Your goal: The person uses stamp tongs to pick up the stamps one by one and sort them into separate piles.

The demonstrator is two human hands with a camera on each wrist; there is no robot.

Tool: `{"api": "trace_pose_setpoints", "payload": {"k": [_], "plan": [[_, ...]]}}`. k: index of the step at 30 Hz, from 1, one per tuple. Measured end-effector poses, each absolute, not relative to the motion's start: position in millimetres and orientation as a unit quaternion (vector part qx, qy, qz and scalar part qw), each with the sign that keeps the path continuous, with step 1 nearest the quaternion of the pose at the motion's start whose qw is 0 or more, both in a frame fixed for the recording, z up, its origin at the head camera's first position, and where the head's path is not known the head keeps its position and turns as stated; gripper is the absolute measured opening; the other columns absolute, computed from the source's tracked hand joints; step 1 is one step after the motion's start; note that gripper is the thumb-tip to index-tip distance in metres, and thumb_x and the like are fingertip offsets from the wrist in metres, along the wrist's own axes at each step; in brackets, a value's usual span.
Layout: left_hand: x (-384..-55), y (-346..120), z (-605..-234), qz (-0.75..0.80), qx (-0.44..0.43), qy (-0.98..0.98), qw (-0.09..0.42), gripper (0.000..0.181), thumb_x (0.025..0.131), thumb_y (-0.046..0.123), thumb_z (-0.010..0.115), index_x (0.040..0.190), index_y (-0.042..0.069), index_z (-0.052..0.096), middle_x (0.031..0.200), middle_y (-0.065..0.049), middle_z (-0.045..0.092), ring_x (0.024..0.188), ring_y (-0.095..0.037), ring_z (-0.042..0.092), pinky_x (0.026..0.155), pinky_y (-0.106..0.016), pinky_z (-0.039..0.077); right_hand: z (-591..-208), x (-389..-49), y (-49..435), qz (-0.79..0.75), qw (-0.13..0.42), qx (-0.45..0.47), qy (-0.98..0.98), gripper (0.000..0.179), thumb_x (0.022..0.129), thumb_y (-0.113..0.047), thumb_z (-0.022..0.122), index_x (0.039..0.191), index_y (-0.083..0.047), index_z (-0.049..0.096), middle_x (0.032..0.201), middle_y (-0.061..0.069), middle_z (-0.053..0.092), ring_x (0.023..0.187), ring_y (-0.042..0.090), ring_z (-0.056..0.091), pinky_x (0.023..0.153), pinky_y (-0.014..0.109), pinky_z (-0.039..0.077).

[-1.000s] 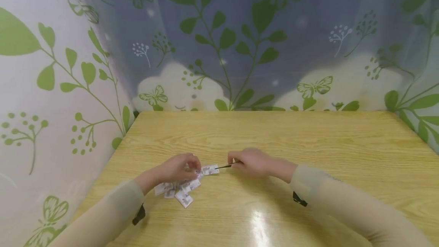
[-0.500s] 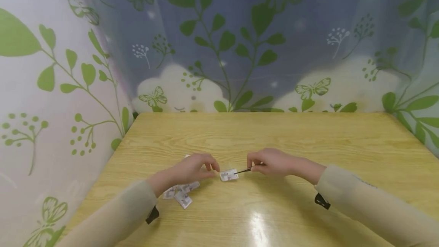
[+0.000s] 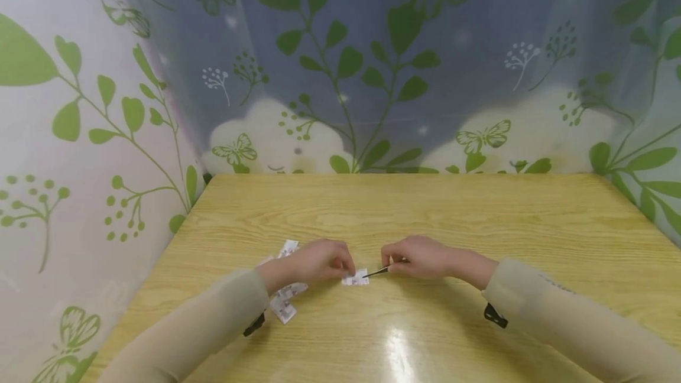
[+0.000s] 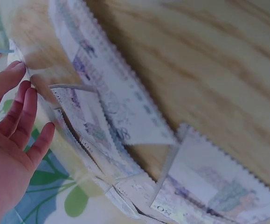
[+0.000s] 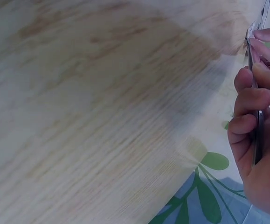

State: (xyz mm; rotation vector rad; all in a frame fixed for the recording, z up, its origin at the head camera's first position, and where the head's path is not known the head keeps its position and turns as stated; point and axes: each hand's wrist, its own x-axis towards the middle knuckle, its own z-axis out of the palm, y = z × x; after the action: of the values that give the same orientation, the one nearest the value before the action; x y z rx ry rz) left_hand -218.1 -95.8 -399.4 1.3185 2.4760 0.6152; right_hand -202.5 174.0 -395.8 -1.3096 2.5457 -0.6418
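My right hand (image 3: 425, 257) grips a pair of dark tweezers (image 3: 379, 272), also along the curled fingers in the right wrist view. The tweezers' tips meet a small printed postage stamp (image 3: 355, 278) with perforated edges, just over or on the table. My left hand (image 3: 323, 260) is at that stamp's left upper corner, fingertips touching or very near it. In the left wrist view the left hand (image 4: 13, 135) has its fingers loosely extended. More stamps (image 3: 284, 309) lie in an overlapping pile beneath and beside the left wrist, partly hidden by it.
The wooden table (image 3: 479, 211) stretches out on all sides of the hands. A patterned curtain (image 3: 479, 64) with leaves and butterflies hangs behind it, and a similar pale one (image 3: 80, 164) runs along the left side.
The tweezers have drawn one stamp rightward off the pile to the table's middle. My left hand has followed it right and now reaches its corner. More of the pile shows.
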Motion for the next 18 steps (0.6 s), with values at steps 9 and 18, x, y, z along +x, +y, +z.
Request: {"api": "trace_pose_setpoints", "payload": {"k": [9, 18], "plan": [[-219.5, -96.3, -405.1, 0.213, 0.450, 0.857, 0.134, 0.014, 0.086, 0.018, 0.073, 0.100, 0.015, 0.073, 0.093, 0.009, 0.061, 0.083, -0.007, 0.058, 0.075, -0.023, 0.047, -397.1, -205.9, 172.6, -0.212, 0.073, -0.439, 0.870, 0.004, 0.095, -0.013, 0.062, 0.093, -0.016, 0.061, 0.066, -0.013, 0.049, 0.057, 0.002, 0.040, 0.053, 0.024, 0.036], [-216.7, -92.9, -404.2, 0.191, 0.440, 0.869, 0.119, 0.014, 0.086, 0.023, 0.074, 0.099, 0.017, 0.073, 0.091, 0.010, 0.060, 0.081, -0.007, 0.057, 0.072, -0.023, 0.047, -402.3, -211.1, 166.1, -0.203, 0.049, -0.426, 0.880, 0.006, 0.095, -0.012, 0.062, 0.092, -0.017, 0.061, 0.068, -0.011, 0.051, 0.056, 0.004, 0.038, 0.053, 0.024, 0.033]]}}
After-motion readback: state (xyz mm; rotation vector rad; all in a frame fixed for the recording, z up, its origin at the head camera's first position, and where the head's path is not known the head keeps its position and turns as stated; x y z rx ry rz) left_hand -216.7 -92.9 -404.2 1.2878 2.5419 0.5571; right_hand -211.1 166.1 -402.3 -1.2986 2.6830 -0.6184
